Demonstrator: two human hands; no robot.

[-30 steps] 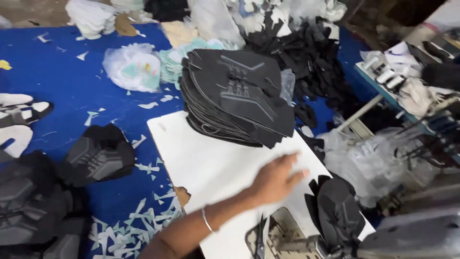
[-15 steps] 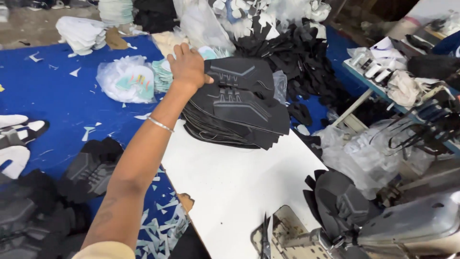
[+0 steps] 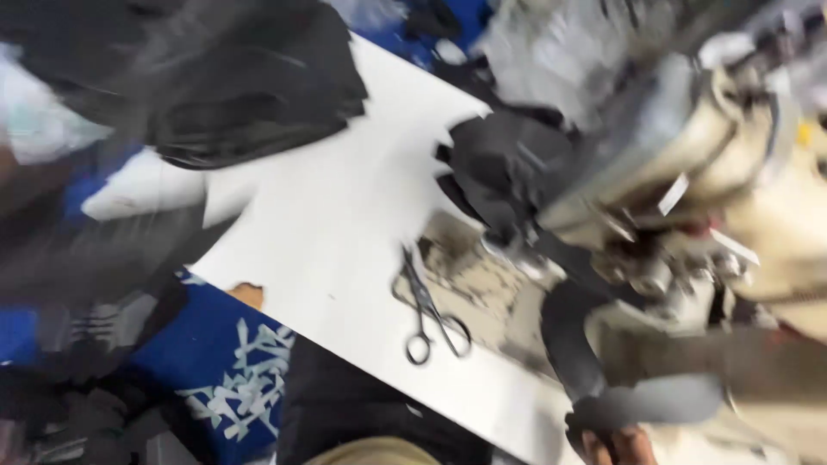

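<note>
The view is badly motion-blurred. At the bottom edge, the fingertips of my right hand (image 3: 615,447) pinch the lower end of a curved black cut piece (image 3: 575,362) that runs up under the head of a cream sewing machine (image 3: 732,164). A dark smear (image 3: 103,250) sweeps over the left corner of the white table (image 3: 345,215), with a brownish blur at the far left that may be my left arm (image 3: 10,181). I cannot tell whether that hand holds anything. A stack of black shoe pieces (image 3: 224,86) lies at the table's far end.
Steel scissors (image 3: 431,314) lie shut on the table beside the machine bed. More black pieces (image 3: 500,164) are piled behind the needle area. Blue floor covering (image 3: 215,344) with white offcuts (image 3: 250,379) lies to the left, with dark pieces (image 3: 69,405) on it.
The camera has swung down and right toward the sewing machine. My left arm has left the stack of black pieces and now shows only as a blur. A hand now holds a black piece by the machine.
</note>
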